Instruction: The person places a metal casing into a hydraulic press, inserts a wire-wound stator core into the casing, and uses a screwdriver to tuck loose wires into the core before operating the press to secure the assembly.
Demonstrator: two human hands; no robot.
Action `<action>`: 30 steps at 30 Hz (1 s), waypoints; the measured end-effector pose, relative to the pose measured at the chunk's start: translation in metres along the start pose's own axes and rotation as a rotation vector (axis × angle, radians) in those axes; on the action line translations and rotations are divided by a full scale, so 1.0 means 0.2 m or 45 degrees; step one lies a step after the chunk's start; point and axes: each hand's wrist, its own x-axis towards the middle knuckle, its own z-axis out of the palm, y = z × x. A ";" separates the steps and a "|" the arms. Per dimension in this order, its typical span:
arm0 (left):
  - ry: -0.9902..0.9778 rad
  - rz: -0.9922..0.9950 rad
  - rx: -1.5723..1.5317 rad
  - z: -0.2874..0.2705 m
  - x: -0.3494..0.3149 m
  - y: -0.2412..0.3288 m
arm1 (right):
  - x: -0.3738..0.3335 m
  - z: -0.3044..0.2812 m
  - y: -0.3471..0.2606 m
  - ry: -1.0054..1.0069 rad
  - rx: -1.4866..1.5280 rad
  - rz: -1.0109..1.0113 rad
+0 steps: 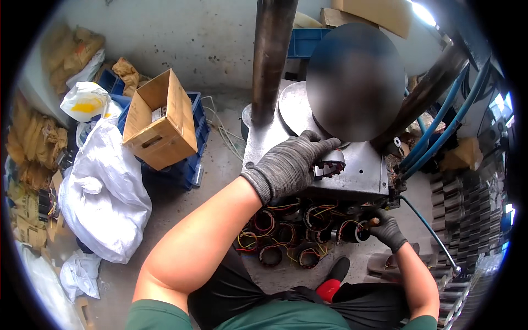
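Gripping ring (pixel 337 160) at block's (pixel 364 180) front edge, left hand (pixel 294 162) fingers curled; loose hold could drop it onto wired cores (pixel 319 227). Right hand (pixel 389 230): grip unclear.

The scene is brightly lit, glare is given off by a white light (pixel 423 14) at upper right, shadow is cast beneath the metal machine (pixel 368 159), a dark round patch (pixel 355 82) is heavily blurred, and edges are bent toward the black rim.

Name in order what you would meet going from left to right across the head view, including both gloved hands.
Crumpled brown material, large white sack, open cardboard box, left hand, right hand, blue hoses.
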 end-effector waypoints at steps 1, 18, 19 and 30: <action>-0.008 -0.002 0.015 0.01 0.01 0.01 | -0.04 -0.06 -0.16 0.030 0.057 -0.061; -0.177 -0.224 0.048 0.13 0.11 0.09 | -0.13 -0.08 -1.06 0.327 0.227 -1.067; -0.171 -0.222 0.054 0.14 0.11 0.08 | -0.13 -0.08 -1.08 0.363 0.207 -1.091; -0.111 -0.185 -0.047 0.12 0.10 0.06 | 0.01 0.01 -1.14 0.449 0.086 -1.096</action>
